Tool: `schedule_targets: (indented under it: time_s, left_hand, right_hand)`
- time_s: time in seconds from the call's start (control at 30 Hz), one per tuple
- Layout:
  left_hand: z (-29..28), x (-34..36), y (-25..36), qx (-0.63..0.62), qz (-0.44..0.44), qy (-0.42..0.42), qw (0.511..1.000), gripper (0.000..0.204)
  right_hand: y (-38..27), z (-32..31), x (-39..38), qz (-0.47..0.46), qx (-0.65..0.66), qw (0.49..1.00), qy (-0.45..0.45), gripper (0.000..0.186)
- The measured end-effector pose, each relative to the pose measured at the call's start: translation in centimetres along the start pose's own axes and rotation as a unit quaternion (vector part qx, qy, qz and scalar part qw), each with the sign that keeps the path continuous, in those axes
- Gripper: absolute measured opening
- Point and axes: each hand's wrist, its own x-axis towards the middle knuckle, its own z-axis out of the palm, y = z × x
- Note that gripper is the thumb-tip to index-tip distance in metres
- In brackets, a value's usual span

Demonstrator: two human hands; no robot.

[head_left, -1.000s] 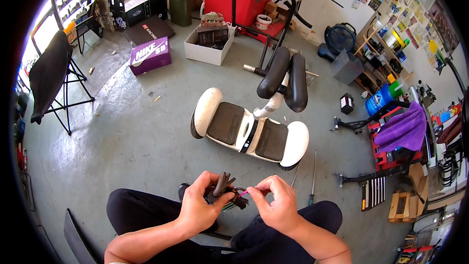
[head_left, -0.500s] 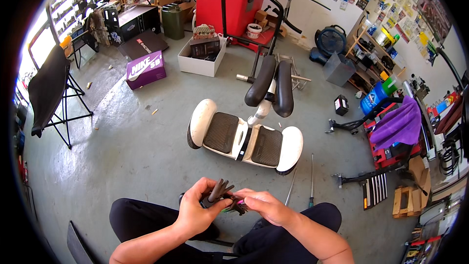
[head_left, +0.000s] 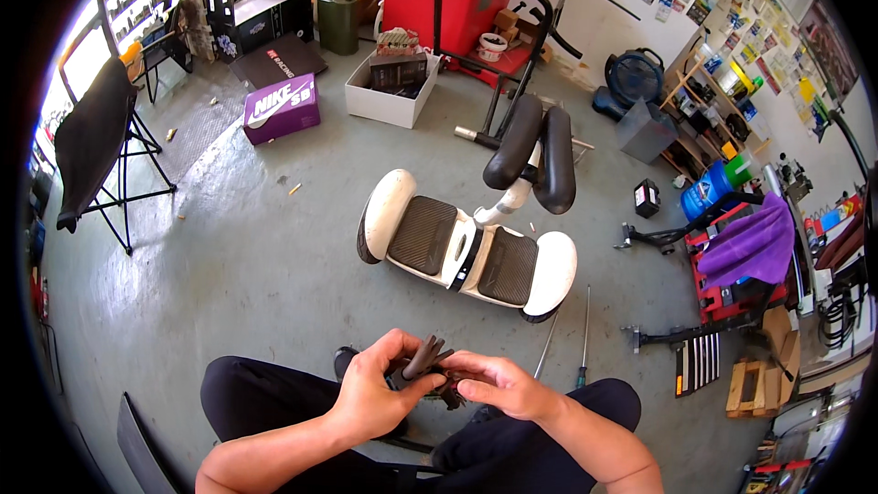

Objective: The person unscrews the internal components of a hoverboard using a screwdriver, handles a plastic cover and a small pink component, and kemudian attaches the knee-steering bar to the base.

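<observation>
My left hand [head_left: 368,395] is closed around a bundle of short dark rods [head_left: 423,357], its thumb laid across the front. Several rod ends stick up above the fingers. I cannot make out exactly what the bundle is. At its right side, my right hand [head_left: 506,386] pinches darker, tangled-looking parts between thumb and fingers. Both hands are close together above my lap, between my knees. A white self-balancing scooter [head_left: 463,256] with black ribbed foot pads and a padded knee bar [head_left: 554,165] stands on the floor just beyond them.
Two long thin tools lie right of the hands; one is a screwdriver [head_left: 583,348] with a green handle. Behind the scooter are a purple shoebox [head_left: 282,110] and a white box [head_left: 389,105]. A folding chair [head_left: 96,146] stands left, a purple cloth [head_left: 750,242] hangs right.
My right hand's fingers have shifted on the bundle, and the pink and green bits are now mostly hidden. The view has tilted slightly, moving the scooter a little right.
</observation>
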Motion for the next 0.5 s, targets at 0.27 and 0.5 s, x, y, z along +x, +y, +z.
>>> schedule_targets:
  time_s: [0.27,0.5]
  left_hand:
    - [0.0,0.7,-0.7,-0.025,-0.021,0.018,0.999,0.023]
    - [0.9,1.9,-1.0,-0.411,-0.185,0.088,0.888,0.027]
  right_hand:
    - [0.2,-0.1,0.6,0.017,-0.174,0.982,0.066,0.044]
    - [0.1,3.4,0.9,-0.075,-0.227,0.948,0.208,0.044]
